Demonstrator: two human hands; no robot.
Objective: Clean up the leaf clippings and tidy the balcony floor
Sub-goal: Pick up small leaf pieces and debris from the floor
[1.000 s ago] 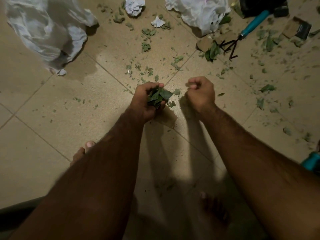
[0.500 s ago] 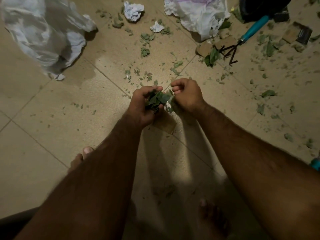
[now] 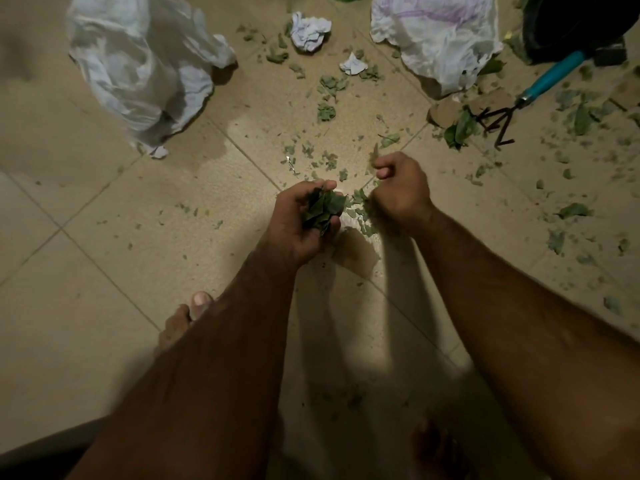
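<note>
My left hand (image 3: 299, 223) grips a bunch of green leaf clippings (image 3: 323, 209) above the tiled balcony floor (image 3: 138, 258). Close to its right, my right hand (image 3: 401, 188) has its fingers curled, thumb against forefinger; small leaf bits (image 3: 360, 199) lie just below it, and whether it pinches one is hidden. More green clippings (image 3: 327, 112) are scattered over the tiles ahead and to the right (image 3: 573, 211).
A white plastic bag (image 3: 138, 67) lies at the back left and another (image 3: 440, 32) at the back right. Crumpled paper (image 3: 310, 31) sits between them. A teal-handled hand rake (image 3: 519, 102) and a dark pot (image 3: 575, 26) are far right. My bare foot (image 3: 183, 320) is near left.
My right hand came in to touch the leaf bunch in my left hand, then drew back up and to the right. The left hand kept its hold on the bunch.
</note>
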